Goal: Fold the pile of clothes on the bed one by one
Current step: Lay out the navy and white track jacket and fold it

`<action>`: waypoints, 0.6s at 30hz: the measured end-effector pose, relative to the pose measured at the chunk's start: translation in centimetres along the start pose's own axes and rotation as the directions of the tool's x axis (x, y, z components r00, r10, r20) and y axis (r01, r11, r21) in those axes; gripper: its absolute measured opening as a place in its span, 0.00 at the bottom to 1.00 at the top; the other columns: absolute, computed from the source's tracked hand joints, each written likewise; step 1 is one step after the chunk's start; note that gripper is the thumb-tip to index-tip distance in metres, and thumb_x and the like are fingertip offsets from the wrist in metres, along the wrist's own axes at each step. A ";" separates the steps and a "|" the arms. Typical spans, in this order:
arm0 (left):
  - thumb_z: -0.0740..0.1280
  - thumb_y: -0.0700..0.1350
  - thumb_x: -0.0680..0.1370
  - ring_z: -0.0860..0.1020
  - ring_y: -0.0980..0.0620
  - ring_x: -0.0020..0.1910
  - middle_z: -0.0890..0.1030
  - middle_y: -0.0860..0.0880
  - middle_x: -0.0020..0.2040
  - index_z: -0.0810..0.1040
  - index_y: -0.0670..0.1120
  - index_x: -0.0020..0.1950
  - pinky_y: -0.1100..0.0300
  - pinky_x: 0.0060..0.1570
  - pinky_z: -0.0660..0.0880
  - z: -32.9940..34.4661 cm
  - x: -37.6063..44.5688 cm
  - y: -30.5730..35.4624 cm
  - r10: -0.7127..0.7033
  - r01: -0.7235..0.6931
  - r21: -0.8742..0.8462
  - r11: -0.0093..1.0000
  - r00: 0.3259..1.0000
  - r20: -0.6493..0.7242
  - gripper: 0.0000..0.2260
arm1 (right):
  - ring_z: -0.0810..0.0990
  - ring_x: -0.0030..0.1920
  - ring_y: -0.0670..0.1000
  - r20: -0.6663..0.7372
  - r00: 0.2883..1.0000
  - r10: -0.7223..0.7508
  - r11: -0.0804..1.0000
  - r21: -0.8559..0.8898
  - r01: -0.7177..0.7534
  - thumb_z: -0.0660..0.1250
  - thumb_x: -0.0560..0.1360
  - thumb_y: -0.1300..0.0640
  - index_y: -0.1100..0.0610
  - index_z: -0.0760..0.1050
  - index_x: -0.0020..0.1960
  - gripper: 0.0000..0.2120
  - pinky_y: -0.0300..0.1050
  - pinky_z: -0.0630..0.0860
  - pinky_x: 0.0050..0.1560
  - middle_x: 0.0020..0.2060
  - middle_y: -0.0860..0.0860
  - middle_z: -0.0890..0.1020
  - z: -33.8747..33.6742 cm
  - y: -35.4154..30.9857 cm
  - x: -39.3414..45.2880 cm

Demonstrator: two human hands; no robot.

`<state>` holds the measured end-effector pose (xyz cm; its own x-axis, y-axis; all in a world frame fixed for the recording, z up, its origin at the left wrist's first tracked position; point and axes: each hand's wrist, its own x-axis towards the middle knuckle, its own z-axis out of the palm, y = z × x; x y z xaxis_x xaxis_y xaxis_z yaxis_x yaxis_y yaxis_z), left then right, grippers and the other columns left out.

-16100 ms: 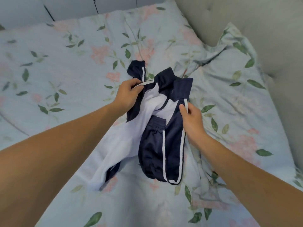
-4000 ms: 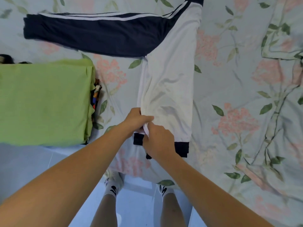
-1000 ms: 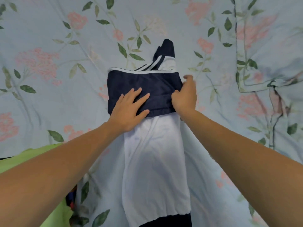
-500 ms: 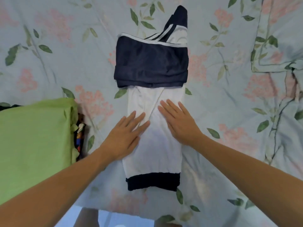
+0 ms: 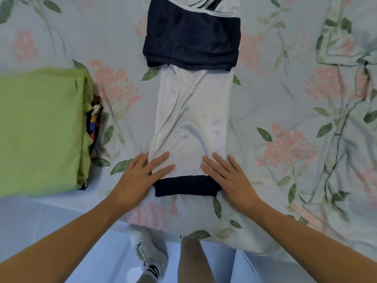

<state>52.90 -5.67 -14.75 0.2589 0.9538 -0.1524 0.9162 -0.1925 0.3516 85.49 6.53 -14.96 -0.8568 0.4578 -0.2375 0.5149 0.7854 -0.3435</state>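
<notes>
A white and navy jacket (image 5: 191,119) lies as a long narrow strip on the floral bed sheet (image 5: 285,119). Its navy sleeves are folded across the far end, and a navy hem band runs along the near end. My left hand (image 5: 140,178) rests flat on the near left corner of the jacket, fingers spread. My right hand (image 5: 228,176) rests flat on the near right corner, fingers spread. Neither hand grips the fabric.
A folded green garment (image 5: 40,129) tops a stack at the left, with a dark patterned item (image 5: 94,123) showing under its edge. A rumpled pillow or duvet (image 5: 350,48) lies at the right. The bed's near edge, the floor and my feet (image 5: 149,254) show below.
Both hands have slid down the white panel toward me, from its middle to the two corners by the navy hem. The view has tilted down toward the bed's edge.
</notes>
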 end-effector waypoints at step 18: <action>0.68 0.46 0.81 0.74 0.41 0.45 0.76 0.44 0.44 0.73 0.44 0.48 0.51 0.38 0.69 -5.7 13.1 -0.4 -0.711 0.661 -0.276 0.698 0.686 -0.155 0.07 | 0.76 0.48 0.52 -0.344 0.655 0.673 0.730 0.453 -0.512 0.76 0.75 0.56 0.55 0.72 0.61 0.19 0.46 0.71 0.41 0.51 0.51 0.75 -6.4 2.3 10.2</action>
<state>54.15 8.23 -11.65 -0.5214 0.8266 -0.2118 0.7259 0.5602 0.3990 77.77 15.65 -12.36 -0.2247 0.9716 -0.0739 0.8275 0.1502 -0.5409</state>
